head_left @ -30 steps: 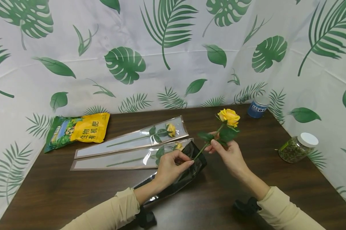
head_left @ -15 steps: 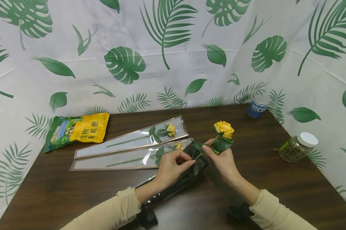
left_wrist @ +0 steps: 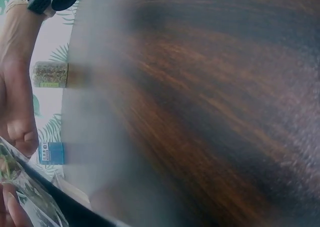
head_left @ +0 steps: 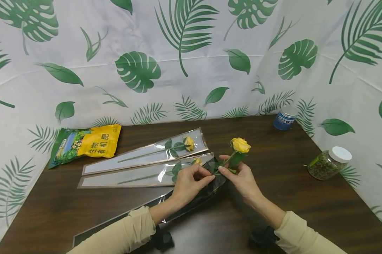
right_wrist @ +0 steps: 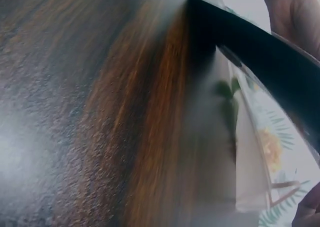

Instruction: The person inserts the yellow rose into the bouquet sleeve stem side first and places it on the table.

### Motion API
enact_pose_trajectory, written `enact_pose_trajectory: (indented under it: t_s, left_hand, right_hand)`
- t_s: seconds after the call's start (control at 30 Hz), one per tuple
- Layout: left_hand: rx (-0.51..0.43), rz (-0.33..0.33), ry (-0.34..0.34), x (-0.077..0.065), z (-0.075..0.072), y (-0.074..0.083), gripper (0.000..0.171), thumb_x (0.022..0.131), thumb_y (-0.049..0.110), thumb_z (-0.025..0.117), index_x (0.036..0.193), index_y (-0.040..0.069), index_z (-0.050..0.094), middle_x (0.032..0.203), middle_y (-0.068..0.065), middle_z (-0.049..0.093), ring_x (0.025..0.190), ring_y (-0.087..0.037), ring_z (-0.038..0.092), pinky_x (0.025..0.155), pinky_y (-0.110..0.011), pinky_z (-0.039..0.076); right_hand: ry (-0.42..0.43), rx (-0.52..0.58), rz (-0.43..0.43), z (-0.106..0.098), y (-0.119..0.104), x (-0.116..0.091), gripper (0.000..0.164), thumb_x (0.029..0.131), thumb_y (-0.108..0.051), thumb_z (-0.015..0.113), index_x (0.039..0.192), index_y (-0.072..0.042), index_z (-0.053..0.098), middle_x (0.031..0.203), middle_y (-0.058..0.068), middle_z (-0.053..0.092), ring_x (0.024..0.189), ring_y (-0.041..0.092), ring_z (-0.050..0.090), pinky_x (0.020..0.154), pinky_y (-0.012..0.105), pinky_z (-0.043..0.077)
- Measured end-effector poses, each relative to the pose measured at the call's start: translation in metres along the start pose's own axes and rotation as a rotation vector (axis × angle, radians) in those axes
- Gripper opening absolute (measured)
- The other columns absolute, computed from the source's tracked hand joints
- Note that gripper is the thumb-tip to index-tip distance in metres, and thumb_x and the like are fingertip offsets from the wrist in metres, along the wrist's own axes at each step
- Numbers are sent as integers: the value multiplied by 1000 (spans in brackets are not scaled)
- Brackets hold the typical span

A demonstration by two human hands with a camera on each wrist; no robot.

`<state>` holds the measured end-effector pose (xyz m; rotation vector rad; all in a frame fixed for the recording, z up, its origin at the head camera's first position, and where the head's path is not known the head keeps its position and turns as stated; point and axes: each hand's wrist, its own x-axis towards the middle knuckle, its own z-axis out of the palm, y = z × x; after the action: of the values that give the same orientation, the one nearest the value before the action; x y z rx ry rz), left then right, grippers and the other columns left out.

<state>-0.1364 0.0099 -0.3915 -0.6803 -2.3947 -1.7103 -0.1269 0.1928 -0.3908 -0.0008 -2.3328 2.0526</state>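
Both my forearms reach in over the table [head_left: 289, 197], hands meeting just in front of me: my left hand [head_left: 188, 185] curls its fingers to pinch the open mouth of the dark sleeve [head_left: 207, 192], and my right hand [head_left: 241, 180] pinches the stem of the yellow rose [head_left: 240, 145]. The rose stands tilted above my right fingers, its bloom up and away from me, its stem running down into the sleeve's mouth between my two hands.
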Motion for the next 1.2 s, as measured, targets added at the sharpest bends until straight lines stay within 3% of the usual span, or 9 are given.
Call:
enact_pose_trajectory:
  t_s: [0.23,0.47,0.6,0.77,0.93,1.07,1.2]
  left_hand:
    - [-5,-43,-7,0,1,-1,8,77,10,77,80,9,69,75,-1,70,64,-2,59,58,-18,48]
    - [11,-24,1,1,1,-1,8,77,12,77,79,10,70,74,1,70,63,0,57,58,-18,47]
    - [10,-17,0,1,0,0,8,77,11,77,79,10,69,74,1,70,63,-1,58,58,-18,48]
    - [4,-12,1,2,0,2,8,77,11,77,80,10,69,75,1,70,64,-2,59,59,-18,49]
    - [-5,-6,1,4,0,3,8,77,12,77,79,10,69,76,0,70,63,-1,58,57,-18,48]
    - [-17,-18,-7,2,1,2,8,77,10,76,80,9,69,76,0,70,63,0,58,56,-17,48]
    - [-18,-30,-6,1,1,1,8,77,10,77,81,9,69,77,0,70,63,0,58,56,-17,48]
  right_hand:
    - [62,74,-5,-5,0,-1,37,97,-23,52,125,1,53,83,-6,57,75,9,53,69,22,47]
    - [149,150,0,-6,-3,0,35,95,-19,56,124,-1,48,90,-8,60,72,7,58,67,23,49]
    - [157,140,-2,-4,-5,-1,23,94,-17,57,113,-5,52,90,-9,61,71,8,57,65,23,47]
    - [121,71,29,-1,-4,-4,10,93,-18,60,100,-11,59,89,-12,62,79,6,54,70,22,45]
    - [30,17,28,0,0,-5,26,93,-17,59,112,1,59,100,-13,63,99,6,56,85,21,45]
    - [-38,103,20,-3,1,-6,34,96,-18,54,123,3,53,117,-12,58,112,6,50,91,20,42]
    - [-98,239,0,-7,-1,-6,30,102,-30,39,117,-8,54,116,-11,56,101,5,50,81,19,39]
